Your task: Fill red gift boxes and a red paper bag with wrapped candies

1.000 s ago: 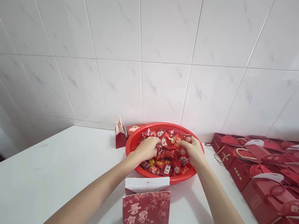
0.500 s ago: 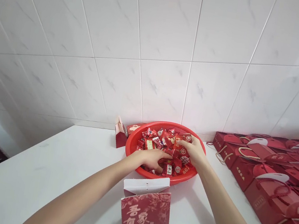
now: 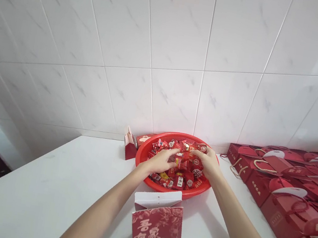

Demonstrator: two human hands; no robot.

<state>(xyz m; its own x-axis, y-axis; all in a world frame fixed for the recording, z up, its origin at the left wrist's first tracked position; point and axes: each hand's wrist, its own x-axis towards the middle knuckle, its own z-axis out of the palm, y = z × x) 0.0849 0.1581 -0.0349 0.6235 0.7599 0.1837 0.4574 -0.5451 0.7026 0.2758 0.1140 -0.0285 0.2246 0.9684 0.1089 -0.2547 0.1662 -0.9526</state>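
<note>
A round red plastic basket (image 3: 140,169) full of red-wrapped candies (image 3: 178,181) stands against the tiled wall. Over its left half is my left hand (image 3: 163,160), thumb and fingers apart above the candies, with nothing visible between them. My right hand (image 3: 207,163) reaches over the basket's right rim, its fingers closed on red candy packets (image 3: 197,152) at the back right. In front of the basket an upright red gift box (image 3: 156,233) with pale lettering has its white-lined top flap raised.
Rows of red gift boxes (image 3: 260,188) with rope handles fill the right side of the white table (image 3: 82,171). A small red box (image 3: 130,145) stands by the wall, left of the basket.
My left hand has lifted out from among the front candies and moved toward the back of the basket. My right hand stays at the back right. The view has shifted slightly.
</note>
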